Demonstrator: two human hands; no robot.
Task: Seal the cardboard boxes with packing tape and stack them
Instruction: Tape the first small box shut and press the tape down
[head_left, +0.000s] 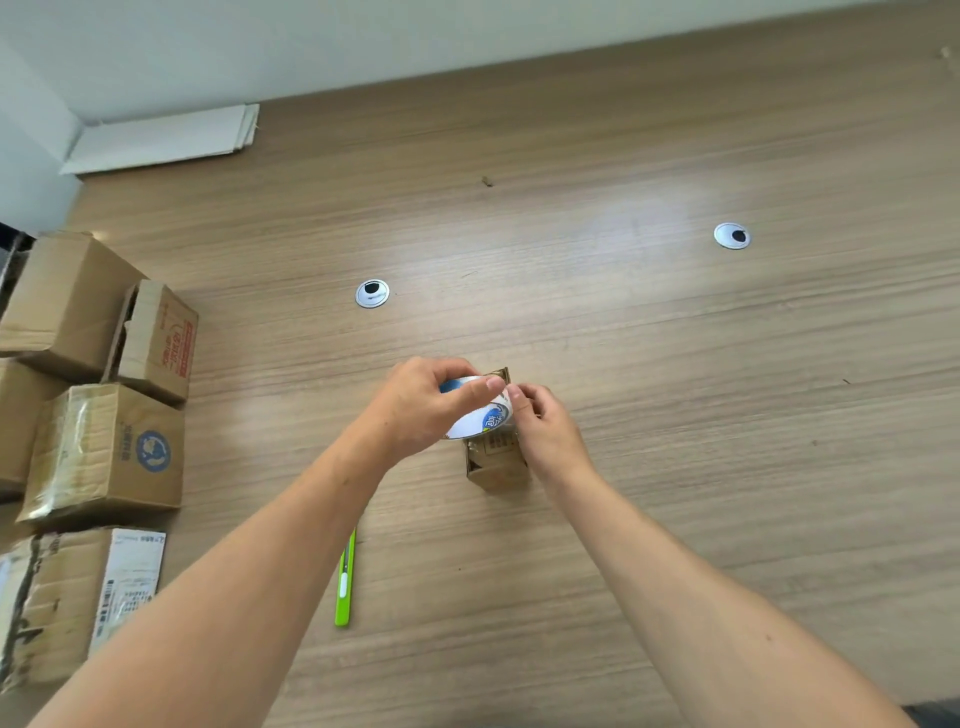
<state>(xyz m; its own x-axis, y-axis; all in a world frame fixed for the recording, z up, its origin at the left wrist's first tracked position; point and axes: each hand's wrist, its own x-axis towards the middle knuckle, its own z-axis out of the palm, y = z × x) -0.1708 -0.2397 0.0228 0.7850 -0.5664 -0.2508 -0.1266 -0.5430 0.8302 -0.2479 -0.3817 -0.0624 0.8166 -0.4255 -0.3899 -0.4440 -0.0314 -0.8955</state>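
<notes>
Overhead, the left hand (415, 410) grips a tape roll (480, 415) just above a small cardboard box (496, 462) mid-table (675, 364) — the right hand (545, 431) pinches at the roll's edge, fingers curled. Other boxes (104, 452) crowd the left edge — green knife (346, 582) nearby.

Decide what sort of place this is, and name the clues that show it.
Probably an office desk used for packing: the wood-grain table has cable grommets, cardboard boxes sit at one side, and the left hand grips a tape roll over a small box.
</notes>
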